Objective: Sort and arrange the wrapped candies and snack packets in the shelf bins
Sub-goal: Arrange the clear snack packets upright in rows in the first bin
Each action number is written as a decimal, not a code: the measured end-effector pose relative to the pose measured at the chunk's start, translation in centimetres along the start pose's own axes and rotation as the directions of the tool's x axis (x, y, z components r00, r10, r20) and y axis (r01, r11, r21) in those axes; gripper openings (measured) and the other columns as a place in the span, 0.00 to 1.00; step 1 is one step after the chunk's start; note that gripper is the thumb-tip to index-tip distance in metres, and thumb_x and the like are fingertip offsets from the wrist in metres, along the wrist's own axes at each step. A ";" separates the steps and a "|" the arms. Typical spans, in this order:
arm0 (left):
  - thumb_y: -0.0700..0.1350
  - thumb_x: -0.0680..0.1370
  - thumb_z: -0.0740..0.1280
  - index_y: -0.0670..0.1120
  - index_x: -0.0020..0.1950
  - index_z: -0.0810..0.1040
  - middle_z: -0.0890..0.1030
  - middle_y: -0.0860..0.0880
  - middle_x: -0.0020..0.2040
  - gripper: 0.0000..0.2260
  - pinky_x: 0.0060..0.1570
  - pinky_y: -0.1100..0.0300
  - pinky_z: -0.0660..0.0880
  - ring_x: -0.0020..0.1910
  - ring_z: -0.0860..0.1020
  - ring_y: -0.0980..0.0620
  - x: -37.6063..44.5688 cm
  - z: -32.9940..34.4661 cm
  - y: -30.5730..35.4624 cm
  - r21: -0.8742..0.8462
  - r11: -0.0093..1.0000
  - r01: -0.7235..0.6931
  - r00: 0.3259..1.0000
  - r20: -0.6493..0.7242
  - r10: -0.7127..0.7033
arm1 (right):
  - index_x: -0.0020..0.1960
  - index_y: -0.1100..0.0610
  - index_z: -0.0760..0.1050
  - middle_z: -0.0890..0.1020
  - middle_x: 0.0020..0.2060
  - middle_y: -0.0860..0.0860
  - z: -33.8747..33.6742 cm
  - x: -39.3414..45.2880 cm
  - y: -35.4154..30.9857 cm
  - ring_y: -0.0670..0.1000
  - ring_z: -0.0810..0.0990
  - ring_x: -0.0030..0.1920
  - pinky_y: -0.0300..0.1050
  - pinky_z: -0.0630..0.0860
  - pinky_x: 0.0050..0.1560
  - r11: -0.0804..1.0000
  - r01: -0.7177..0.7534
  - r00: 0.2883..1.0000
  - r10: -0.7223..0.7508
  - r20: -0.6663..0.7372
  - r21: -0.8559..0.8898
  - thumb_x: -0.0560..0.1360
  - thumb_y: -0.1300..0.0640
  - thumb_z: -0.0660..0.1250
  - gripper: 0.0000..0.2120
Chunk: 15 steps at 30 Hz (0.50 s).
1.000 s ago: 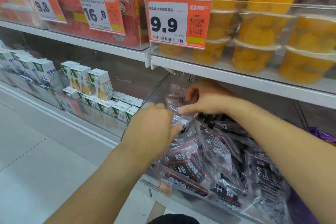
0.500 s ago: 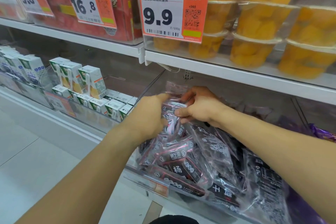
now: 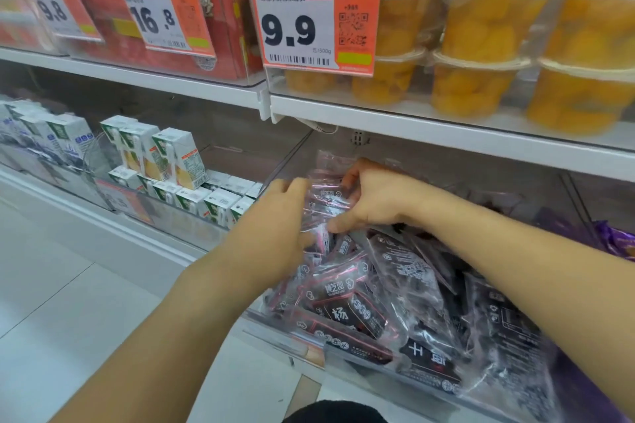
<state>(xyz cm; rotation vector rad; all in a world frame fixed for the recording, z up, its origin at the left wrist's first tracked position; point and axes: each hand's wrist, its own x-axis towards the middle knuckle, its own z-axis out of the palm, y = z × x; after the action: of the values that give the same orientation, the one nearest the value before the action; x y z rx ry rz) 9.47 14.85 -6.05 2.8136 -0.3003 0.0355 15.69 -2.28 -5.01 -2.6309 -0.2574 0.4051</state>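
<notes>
While both hands work at the back left corner of the clear bin [image 3: 275,323], the left hand [image 3: 275,233] has come up closer to the right hand [image 3: 374,199], so the 2 now press a small upright stack of packets [image 3: 328,203] between them. The left hand is closed around the stack's near side, fingers curled onto the wrappers, and the right hand pinches the far side with its thumb low and fingers over the top edge. Compared with 1 second ago, when the hands sat a little apart and the stack looked looser, the packets now stand tighter and more upright against the bin's left wall (the view has also tilted down a touch, which shifts everything in frame). I judge that this squares up 1 row and frees the corner for more. The loose heap of dark packets [image 3: 412,302] in the front and right of the bin lies jumbled as it did before, so most of the arranging is not yet done. Milk cartons [image 3: 178,161] in the neighbouring bin and the fruit cups [image 3: 481,79] on the shelf above stay untouched.
</notes>
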 end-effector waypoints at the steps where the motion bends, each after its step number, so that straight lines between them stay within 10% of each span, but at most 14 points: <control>1: 0.48 0.77 0.71 0.49 0.74 0.63 0.73 0.47 0.63 0.28 0.53 0.58 0.73 0.56 0.76 0.48 -0.4 -0.4 -0.1 0.010 1.000 0.006 1.000 0.026 -0.006 | 0.62 0.56 0.72 0.80 0.52 0.50 -0.6 -0.2 -0.1 0.52 0.80 0.51 0.49 0.78 0.54 0.998 0.007 1.000 -0.007 0.003 -0.063 0.61 0.39 0.80 0.37; 5: 0.47 0.75 0.73 0.52 0.68 0.73 0.80 0.51 0.54 0.22 0.54 0.57 0.76 0.51 0.78 0.51 -1.7 -1.0 -0.3 -0.010 1.000 -0.028 0.989 0.143 0.029 | 0.54 0.49 0.74 0.78 0.49 0.45 -1.5 -1.4 -0.9 0.47 0.78 0.47 0.47 0.78 0.53 0.960 0.274 0.949 -0.263 -0.173 0.047 0.61 0.44 0.82 0.27; 8: 0.43 0.74 0.74 0.54 0.64 0.77 0.79 0.56 0.50 0.20 0.48 0.70 0.72 0.47 0.77 0.58 -2.1 -1.3 -0.6 -0.097 0.993 -0.071 0.994 0.079 0.079 | 0.49 0.47 0.77 0.80 0.42 0.43 -0.3 -2.0 -1.3 0.43 0.79 0.41 0.42 0.78 0.45 0.888 0.460 0.887 -0.459 0.047 -0.012 0.62 0.44 0.82 0.21; 15: 0.53 0.71 0.77 0.55 0.61 0.75 0.72 0.60 0.53 0.21 0.46 0.76 0.66 0.49 0.71 0.61 -3.9 -1.6 -0.7 -0.077 0.991 -0.109 0.986 -0.138 0.097 | 0.42 0.52 0.78 0.76 0.30 0.49 0.8 -1.2 -0.9 0.49 0.73 0.32 0.48 0.73 0.38 0.867 0.455 0.891 -0.440 0.113 -0.204 0.71 0.42 0.75 0.14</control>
<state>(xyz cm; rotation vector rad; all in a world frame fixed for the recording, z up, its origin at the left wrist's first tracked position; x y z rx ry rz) 5.76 16.75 -4.97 2.6938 -0.4056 0.2286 14.19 -1.44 -4.96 -2.6598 -0.9675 0.3117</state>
